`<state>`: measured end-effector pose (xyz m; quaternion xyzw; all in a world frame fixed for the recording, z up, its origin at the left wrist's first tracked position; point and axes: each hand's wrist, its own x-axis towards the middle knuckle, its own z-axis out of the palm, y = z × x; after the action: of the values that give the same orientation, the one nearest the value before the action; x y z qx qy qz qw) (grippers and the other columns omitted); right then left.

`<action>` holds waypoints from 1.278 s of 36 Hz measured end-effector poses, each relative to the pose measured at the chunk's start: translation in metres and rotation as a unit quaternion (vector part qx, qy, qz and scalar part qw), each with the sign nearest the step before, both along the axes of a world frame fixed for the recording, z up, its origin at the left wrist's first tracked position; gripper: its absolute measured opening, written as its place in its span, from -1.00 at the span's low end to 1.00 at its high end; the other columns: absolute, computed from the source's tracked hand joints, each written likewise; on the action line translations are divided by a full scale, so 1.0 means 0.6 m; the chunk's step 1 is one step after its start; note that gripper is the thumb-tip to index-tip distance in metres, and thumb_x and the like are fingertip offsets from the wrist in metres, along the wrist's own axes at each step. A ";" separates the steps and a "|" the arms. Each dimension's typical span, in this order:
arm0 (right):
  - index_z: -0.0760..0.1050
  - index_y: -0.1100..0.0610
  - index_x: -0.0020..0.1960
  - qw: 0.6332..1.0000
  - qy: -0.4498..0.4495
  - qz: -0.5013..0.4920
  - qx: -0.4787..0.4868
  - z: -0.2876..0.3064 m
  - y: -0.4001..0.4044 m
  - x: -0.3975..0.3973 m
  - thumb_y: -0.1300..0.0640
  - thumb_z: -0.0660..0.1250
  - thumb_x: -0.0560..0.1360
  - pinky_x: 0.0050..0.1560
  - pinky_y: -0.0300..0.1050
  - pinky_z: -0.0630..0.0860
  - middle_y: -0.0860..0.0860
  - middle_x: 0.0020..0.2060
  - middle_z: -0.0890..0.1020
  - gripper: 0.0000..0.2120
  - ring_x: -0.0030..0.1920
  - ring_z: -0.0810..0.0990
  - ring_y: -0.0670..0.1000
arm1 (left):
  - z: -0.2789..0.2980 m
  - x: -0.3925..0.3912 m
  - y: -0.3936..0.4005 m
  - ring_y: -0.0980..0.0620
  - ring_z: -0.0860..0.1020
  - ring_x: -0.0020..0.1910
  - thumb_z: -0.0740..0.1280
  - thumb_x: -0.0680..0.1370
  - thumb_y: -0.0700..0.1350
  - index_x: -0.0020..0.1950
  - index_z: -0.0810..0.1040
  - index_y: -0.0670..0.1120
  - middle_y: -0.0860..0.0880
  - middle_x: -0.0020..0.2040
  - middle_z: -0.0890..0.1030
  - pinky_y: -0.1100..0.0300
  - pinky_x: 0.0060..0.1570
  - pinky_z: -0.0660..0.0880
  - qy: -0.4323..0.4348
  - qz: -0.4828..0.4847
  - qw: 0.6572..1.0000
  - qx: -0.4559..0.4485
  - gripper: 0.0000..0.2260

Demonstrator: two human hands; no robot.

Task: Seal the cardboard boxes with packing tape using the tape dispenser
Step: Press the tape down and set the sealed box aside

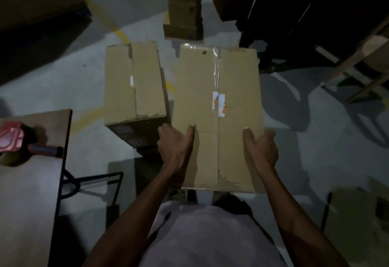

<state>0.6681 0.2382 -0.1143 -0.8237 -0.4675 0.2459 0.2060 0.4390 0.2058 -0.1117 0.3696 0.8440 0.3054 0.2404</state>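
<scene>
A large tan cardboard box with a glossy clear tape strip along its centre seam is held at its near end between both hands. The left hand is laid against the left side, thumb pressed flat on the top panel; the right hand is set likewise on the right side, thumb on top. The remaining fingers are hidden behind the box edges, so whether each grip is curled under the box cannot be told.

Tape can be made out only along the far part of the seam; nearer the body the seam looks bare or torn, so this box is judged partly sealed at best. The smaller tan cardboard box with worn, scuffed flaps, just to the left on the grey floor, shows no clear tape and appears left to do. The red-handled tape dispenser lies unheld on the brown worktop at far left.

A white-and-orange label remnant sits on each box; no writing is legible.
</scene>
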 end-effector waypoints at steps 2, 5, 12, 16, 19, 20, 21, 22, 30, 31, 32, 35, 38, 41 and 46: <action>0.33 0.24 0.23 1.000 0.004 0.006 -0.006 -0.022 0.041 0.011 -0.29 0.28 0.61 0.07 0.15 0.58 0.24 0.14 0.64 -0.42 0.09 0.64 0.30 | -0.020 0.011 0.042 0.00 0.41 -0.03 0.31 0.47 0.41 0.18 0.40 -0.08 -0.04 0.10 0.42 0.10 -0.04 0.33 -0.009 -0.015 1.000 -0.007 -0.40; 0.32 0.24 0.25 0.999 0.012 0.031 -0.042 -0.056 0.100 0.032 -0.20 0.22 0.66 0.09 0.15 0.58 0.23 0.14 0.64 -0.51 0.09 0.63 0.29 | -0.054 0.025 0.094 -0.02 0.41 -0.01 0.32 0.52 0.36 0.19 0.40 -0.12 -0.11 0.14 0.43 0.12 -0.02 0.28 -0.021 -0.030 0.999 -0.032 -0.43; 0.23 0.23 0.35 0.987 0.047 0.107 -0.108 -0.145 0.211 0.054 -0.09 0.17 0.70 0.19 0.08 0.49 0.22 0.27 0.57 -0.57 0.18 0.58 0.25 | -0.144 0.045 0.182 -0.25 0.49 0.22 0.34 0.58 0.23 0.30 0.39 -0.21 -0.21 0.27 0.41 0.01 0.10 0.40 -0.073 -0.018 0.993 -0.089 -0.44; 0.12 0.26 0.52 0.974 0.091 0.132 -0.159 -0.180 0.247 0.060 -0.04 0.23 0.68 0.35 0.07 0.44 0.22 0.43 0.45 -0.42 0.33 0.51 0.27 | -0.186 0.049 0.197 -0.30 0.47 0.30 0.32 0.64 0.11 0.38 0.38 -0.29 -0.28 0.35 0.40 -0.10 0.27 0.45 -0.091 -0.037 0.985 -0.145 -0.48; 0.05 0.29 0.57 0.963 0.127 0.149 -0.184 -0.201 0.266 0.072 0.02 0.27 0.68 0.42 0.09 0.41 0.20 0.47 0.41 -0.36 0.39 0.47 0.24 | -0.207 0.053 0.204 -0.30 0.44 0.35 0.32 0.66 -0.01 0.41 0.36 -0.34 -0.33 0.38 0.40 -0.09 0.33 0.42 -0.111 -0.045 0.979 -0.163 -0.51; 0.04 0.30 0.57 0.960 0.136 0.152 -0.190 -0.207 0.271 0.076 0.06 0.28 0.67 0.44 0.10 0.40 0.20 0.48 0.40 -0.36 0.40 0.45 0.24 | -0.212 0.055 0.207 -0.30 0.44 0.35 0.33 0.66 -0.05 0.42 0.35 -0.35 -0.34 0.38 0.40 -0.09 0.35 0.40 -0.117 -0.044 0.979 -0.163 -0.53; 0.05 0.30 0.56 0.958 0.142 0.153 -0.194 -0.213 0.275 0.079 0.09 0.30 0.67 0.45 0.09 0.40 0.20 0.48 0.40 -0.36 0.41 0.45 0.23 | -0.217 0.057 0.210 -0.30 0.45 0.36 0.33 0.66 -0.09 0.42 0.36 -0.36 -0.34 0.38 0.42 -0.09 0.36 0.40 -0.123 -0.047 0.978 -0.160 -0.55; 0.05 0.30 0.55 0.957 0.147 0.152 -0.198 -0.218 0.278 0.081 0.11 0.31 0.66 0.44 0.08 0.40 0.19 0.46 0.41 -0.37 0.40 0.45 0.23 | -0.222 0.058 0.214 -0.29 0.46 0.36 0.33 0.65 -0.14 0.42 0.37 -0.37 -0.34 0.38 0.44 -0.10 0.37 0.41 -0.129 -0.051 0.978 -0.158 -0.57; 0.05 0.31 0.59 0.953 0.184 0.146 -0.192 -0.235 0.306 0.084 0.22 0.38 0.62 0.52 0.11 0.33 0.24 0.53 0.31 -0.29 0.49 0.36 0.22 | -0.241 0.076 0.233 -0.26 0.48 0.37 0.35 0.61 -0.28 0.40 0.43 -0.35 -0.32 0.35 0.51 -0.07 0.37 0.43 -0.157 -0.050 0.971 -0.176 -0.63; 0.02 0.30 0.63 0.952 0.179 0.154 -0.194 -0.235 0.308 0.084 0.21 0.38 0.63 0.53 0.05 0.31 0.23 0.58 0.26 -0.26 0.53 0.32 0.22 | -0.242 0.079 0.232 -0.25 0.48 0.36 0.34 0.62 -0.27 0.40 0.43 -0.34 -0.30 0.35 0.52 -0.06 0.37 0.43 -0.163 -0.048 0.969 -0.179 -0.63; -0.01 0.28 0.66 0.952 0.170 0.162 -0.198 -0.235 0.310 0.084 0.20 0.37 0.64 0.51 -0.01 0.30 0.21 0.61 0.21 -0.23 0.57 0.28 0.22 | -0.242 0.082 0.232 -0.25 0.49 0.36 0.33 0.62 -0.26 0.40 0.44 -0.33 -0.30 0.35 0.52 -0.07 0.37 0.44 -0.172 -0.040 0.967 -0.184 -0.64; 0.00 0.26 0.67 0.956 0.136 0.162 -0.203 -0.234 0.311 0.078 0.18 0.33 0.65 0.39 -0.09 0.35 0.20 0.61 0.24 -0.26 0.54 0.32 0.22 | -0.233 0.092 0.230 -0.27 0.49 0.35 0.32 0.63 -0.22 0.42 0.42 -0.30 -0.30 0.36 0.51 -0.12 0.36 0.46 -0.192 -0.003 0.964 -0.186 -0.62; 0.01 0.27 0.66 0.958 0.102 0.154 -0.221 -0.221 0.299 0.059 0.13 0.30 0.65 0.44 0.05 0.38 0.23 0.60 0.24 -0.28 0.51 0.35 0.27 | -0.217 0.099 0.223 -0.28 0.49 0.35 0.34 0.62 -0.19 0.43 0.42 -0.30 -0.29 0.37 0.50 -0.15 0.34 0.47 -0.190 0.013 0.967 -0.166 -0.60; 0.07 0.24 0.66 0.956 0.087 0.182 -0.211 -0.203 0.283 0.034 0.11 0.30 0.64 0.44 0.09 0.39 0.23 0.59 0.25 -0.31 0.51 0.36 0.29 | -0.194 0.102 0.211 -0.25 0.53 0.32 0.34 0.63 -0.18 0.41 0.45 -0.29 -0.28 0.32 0.56 -0.13 0.30 0.49 -0.186 -0.004 0.976 -0.114 -0.63; 0.29 0.22 0.56 0.944 0.136 0.245 -0.176 -0.184 0.243 -0.025 0.14 0.33 0.63 0.35 -0.03 0.40 0.23 0.48 0.41 -0.46 0.45 0.44 0.23 | -0.154 0.080 0.174 -0.22 0.52 0.33 0.34 0.64 -0.15 0.47 0.42 -0.27 -0.25 0.35 0.55 0.03 0.27 0.46 -0.202 0.046 0.975 -0.076 -0.58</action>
<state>0.6534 0.3841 -0.2248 -0.6656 -0.5717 0.4768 0.0526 0.4871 0.3105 -0.2041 0.2416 0.8151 0.3195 0.4185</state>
